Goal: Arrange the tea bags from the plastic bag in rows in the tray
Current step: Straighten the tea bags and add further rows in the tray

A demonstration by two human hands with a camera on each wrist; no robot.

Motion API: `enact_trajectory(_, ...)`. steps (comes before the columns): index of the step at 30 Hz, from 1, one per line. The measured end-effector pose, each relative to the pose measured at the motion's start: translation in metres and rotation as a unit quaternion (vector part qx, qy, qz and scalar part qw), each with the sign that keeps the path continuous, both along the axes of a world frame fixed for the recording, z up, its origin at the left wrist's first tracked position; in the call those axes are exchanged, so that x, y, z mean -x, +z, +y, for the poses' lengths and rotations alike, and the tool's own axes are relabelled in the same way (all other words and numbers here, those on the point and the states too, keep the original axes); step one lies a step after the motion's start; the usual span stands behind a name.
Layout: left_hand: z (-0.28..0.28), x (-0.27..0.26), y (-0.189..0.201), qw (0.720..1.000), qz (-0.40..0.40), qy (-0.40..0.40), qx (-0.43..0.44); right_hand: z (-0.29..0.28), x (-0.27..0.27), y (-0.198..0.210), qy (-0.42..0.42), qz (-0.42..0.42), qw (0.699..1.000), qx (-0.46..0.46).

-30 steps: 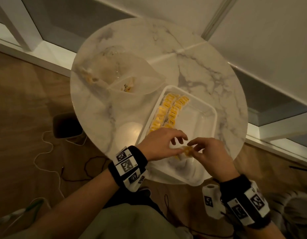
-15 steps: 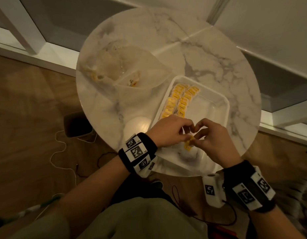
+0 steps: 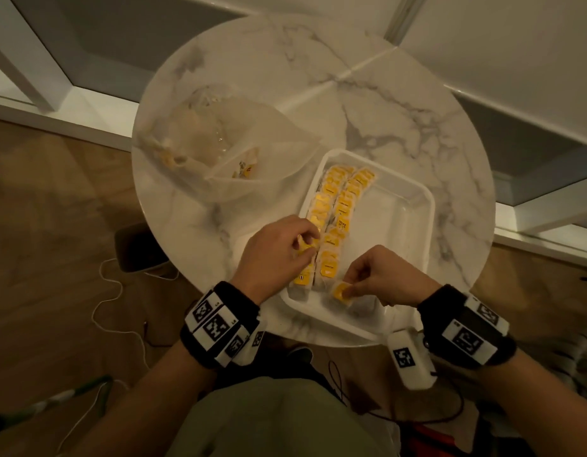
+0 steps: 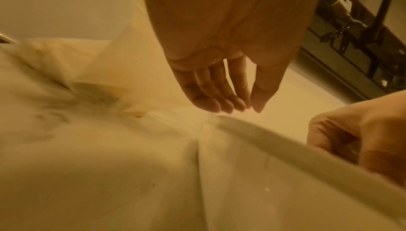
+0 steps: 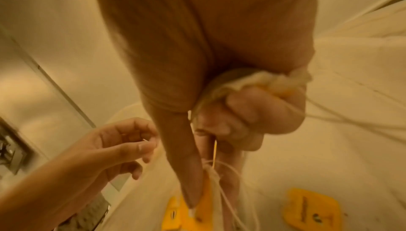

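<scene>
A white tray on the round marble table holds two rows of tea bags with yellow tags. My left hand is over the near end of the left row, thumb and forefinger pinching a tea bag's tag there; the left hand also shows in the right wrist view. My right hand pinches a yellow-tagged tea bag at the tray's near end. Its curled fingers keep a bundle of further tea bags in the palm. The clear plastic bag lies left of the tray, a few tea bags inside.
The marble table stands on a wooden floor by a white wall. A white cable trails on the floor at the left, beside a dark object under the table edge. The tray's right half holds no tea bags.
Both hands were together on one tea bag at the tray's near end. They have parted: the left went to the left row, the right stays near with a tea bag.
</scene>
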State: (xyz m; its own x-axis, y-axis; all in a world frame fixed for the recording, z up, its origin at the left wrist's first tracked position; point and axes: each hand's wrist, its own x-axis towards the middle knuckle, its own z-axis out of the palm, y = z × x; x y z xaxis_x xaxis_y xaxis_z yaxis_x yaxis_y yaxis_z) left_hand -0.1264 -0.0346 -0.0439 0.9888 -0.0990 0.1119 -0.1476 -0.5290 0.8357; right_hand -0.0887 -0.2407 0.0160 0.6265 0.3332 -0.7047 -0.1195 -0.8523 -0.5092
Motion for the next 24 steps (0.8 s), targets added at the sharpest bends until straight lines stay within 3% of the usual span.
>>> enact_trajectory(7, 0.010, 0.009, -0.016, 0.996, 0.082, 0.028, -0.013, 0.025, -0.013, -0.019, 0.063, 0.044, 0.997, 0.004)
enact_trajectory(15, 0.012, 0.008, -0.018, 0.995, 0.091, 0.014, 0.026, 0.030, -0.017, -0.036, 0.086, -0.123, 0.985, 0.087)
enact_trajectory(24, 0.015, 0.006, -0.020, 0.995, 0.095, 0.004, 0.042, 0.021, -0.012, -0.038, 0.078, -0.140, 0.975, 0.154)
